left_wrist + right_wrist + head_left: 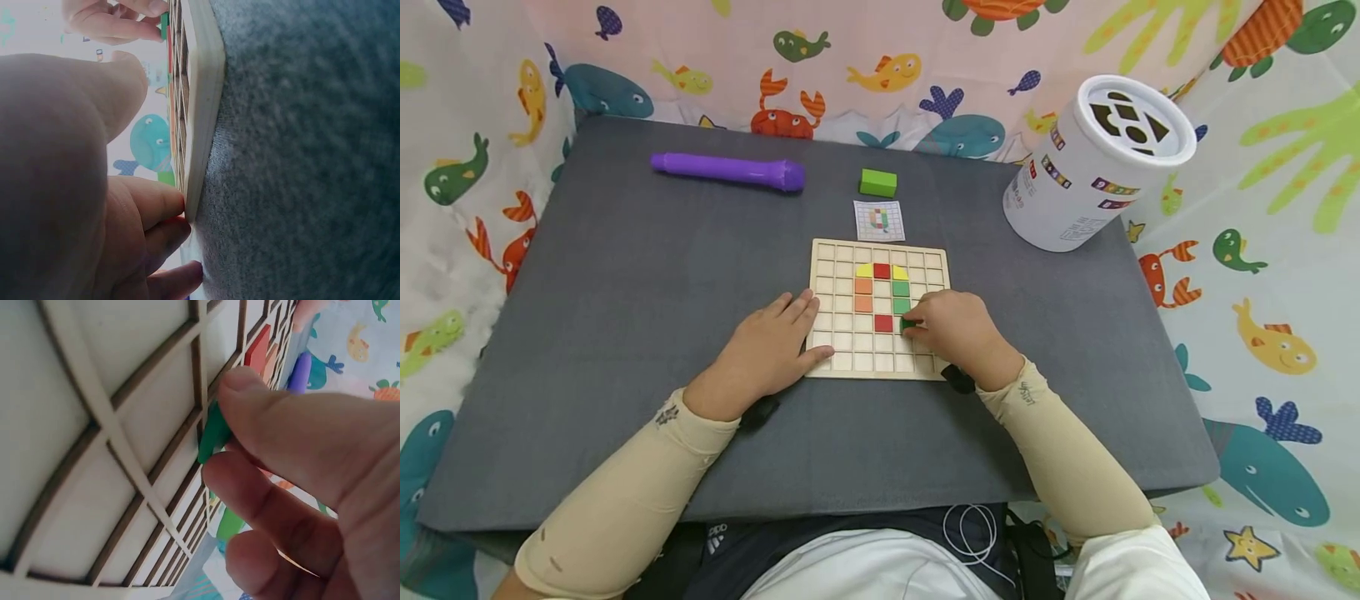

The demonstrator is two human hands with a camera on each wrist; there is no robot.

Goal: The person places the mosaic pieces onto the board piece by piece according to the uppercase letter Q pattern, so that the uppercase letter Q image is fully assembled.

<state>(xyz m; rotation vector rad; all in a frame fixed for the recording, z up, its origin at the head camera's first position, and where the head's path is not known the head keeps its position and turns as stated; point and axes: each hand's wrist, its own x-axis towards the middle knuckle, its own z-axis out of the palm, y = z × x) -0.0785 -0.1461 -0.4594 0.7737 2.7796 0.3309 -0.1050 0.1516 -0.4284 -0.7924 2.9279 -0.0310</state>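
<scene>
A wooden grid board (842, 342) lies on the grey table, with several coloured tiles set in its cells. Two yellow pieces flank a red tile (882, 271) near the top; orange tiles (863, 287) run down the left, green tiles (901, 288) down the right, and a red tile (883, 323) sits lower. My right hand (958, 329) pinches a green tile (214, 430) between thumb and finger, tilted at a cell beside the lower red tile. With straight fingers, my left hand (771, 346) rests at the board's left edge, the thumb on its lower left corner.
Behind the board lie a pattern card (880, 222) and a green block (878, 182). A purple microphone-shaped stick (727, 171) is at the back left. At the back right stands a white tub (1067, 187) with shaped holes in its lid. Patterned cloth surrounds the table (625, 292).
</scene>
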